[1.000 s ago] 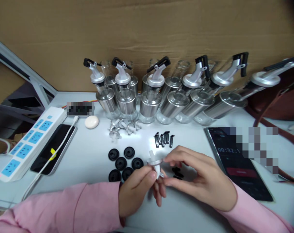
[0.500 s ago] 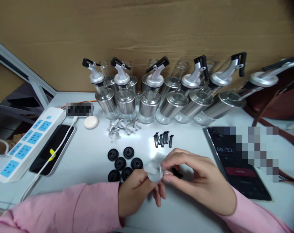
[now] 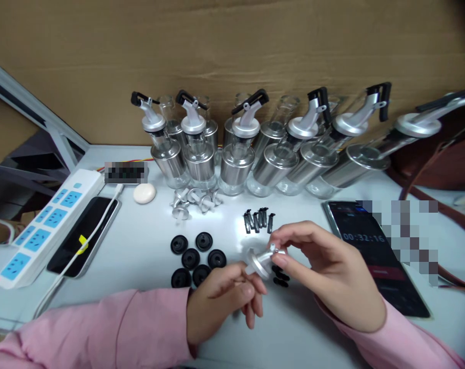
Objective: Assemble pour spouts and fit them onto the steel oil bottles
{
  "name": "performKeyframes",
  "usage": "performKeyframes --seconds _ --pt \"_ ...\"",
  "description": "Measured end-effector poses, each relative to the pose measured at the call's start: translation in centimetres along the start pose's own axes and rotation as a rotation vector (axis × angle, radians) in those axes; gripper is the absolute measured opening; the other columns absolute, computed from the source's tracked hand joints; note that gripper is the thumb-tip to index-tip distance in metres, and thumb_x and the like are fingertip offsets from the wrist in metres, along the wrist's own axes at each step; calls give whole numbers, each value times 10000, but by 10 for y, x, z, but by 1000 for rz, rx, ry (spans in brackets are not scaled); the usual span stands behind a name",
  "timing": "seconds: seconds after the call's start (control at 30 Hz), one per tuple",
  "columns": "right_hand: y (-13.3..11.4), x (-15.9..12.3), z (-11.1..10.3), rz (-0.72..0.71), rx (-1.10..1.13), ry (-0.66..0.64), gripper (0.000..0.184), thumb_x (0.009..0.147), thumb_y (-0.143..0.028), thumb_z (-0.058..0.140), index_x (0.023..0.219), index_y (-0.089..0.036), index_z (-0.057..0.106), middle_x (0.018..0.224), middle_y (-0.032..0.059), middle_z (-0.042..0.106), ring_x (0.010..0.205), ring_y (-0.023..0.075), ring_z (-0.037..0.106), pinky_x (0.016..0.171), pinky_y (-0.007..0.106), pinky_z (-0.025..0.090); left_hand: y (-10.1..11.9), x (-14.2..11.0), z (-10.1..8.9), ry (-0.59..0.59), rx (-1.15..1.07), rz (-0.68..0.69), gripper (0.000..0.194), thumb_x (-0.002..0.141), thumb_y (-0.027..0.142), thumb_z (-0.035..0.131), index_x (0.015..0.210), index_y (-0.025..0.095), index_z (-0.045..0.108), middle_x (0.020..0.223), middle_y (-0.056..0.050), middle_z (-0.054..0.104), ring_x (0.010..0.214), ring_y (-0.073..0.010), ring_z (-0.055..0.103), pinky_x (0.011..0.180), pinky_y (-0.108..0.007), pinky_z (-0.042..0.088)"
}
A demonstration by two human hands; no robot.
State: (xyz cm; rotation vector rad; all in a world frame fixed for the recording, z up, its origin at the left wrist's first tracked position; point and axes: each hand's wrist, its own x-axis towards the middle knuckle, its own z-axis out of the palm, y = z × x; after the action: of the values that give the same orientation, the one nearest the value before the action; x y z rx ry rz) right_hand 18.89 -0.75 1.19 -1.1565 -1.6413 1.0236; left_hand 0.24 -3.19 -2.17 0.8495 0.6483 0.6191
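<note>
Both hands meet low in the middle of a white table. My right hand pinches a small silver pour-spout part by its upper end, thumb and forefinger closed. My left hand is curled just under it, fingertips touching its clear lower stem. Several black rubber discs lie just left of the hands. A few black pieces lie under the right hand's fingers. Small black clips sit in a row beyond the hands, and loose silver spout parts lie farther back.
Several glass bottles with steel bands and spout caps line the cardboard back wall. A phone showing a timer lies at right. At left lie a white power strip, a phone on a cable and a small beige oval.
The spout part has turned from upright to tilted and moved slightly right and up. My right hand has lifted and taken its top; my left hand has dropped lower.
</note>
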Motion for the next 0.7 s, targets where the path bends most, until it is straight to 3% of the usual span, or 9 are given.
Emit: performKeyframes --seconds 0.33,0.7 --pt "-2 3 3 -2 -48 -5 42 761 -233 689 787 -214 662 699 -14 687 638 103 631 598 173 504 2 0 2 20 59 -34 507 822 592 498 802 96 599 646 -29 549 503 -82 505 538 -207 381" --pt "-5 14 -22 -44 -306 -212 68 833 -188 579 835 -210 644 751 -15 691 663 100 640 626 189 488 2 1 4 64 105 -78 504 825 598 464 774 108 572 615 -19 541 472 -82 488 519 -218 374"
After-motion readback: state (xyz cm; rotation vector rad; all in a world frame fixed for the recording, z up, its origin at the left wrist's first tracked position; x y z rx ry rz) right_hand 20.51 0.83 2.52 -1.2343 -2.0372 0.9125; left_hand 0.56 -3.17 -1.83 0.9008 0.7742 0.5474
